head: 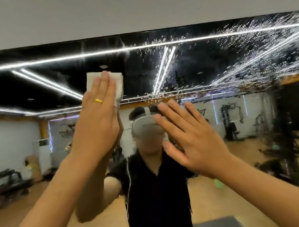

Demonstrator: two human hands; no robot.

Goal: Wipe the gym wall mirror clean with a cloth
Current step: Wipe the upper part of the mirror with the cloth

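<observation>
Both hands faced the mirror (25, 82). The left hand (98, 124) lay flat, fingers straight, pressing the folded cloth (118, 83) near the mirror's top edge for even contact; the right hand (192, 138), spread and holding nothing, seemingly braced (droplets (250, 45) speckled the top right corner).

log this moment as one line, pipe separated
left hand: flat, presses cloth on mirror | right hand: open, holds nothing | droplets: upper right of glass
</observation>
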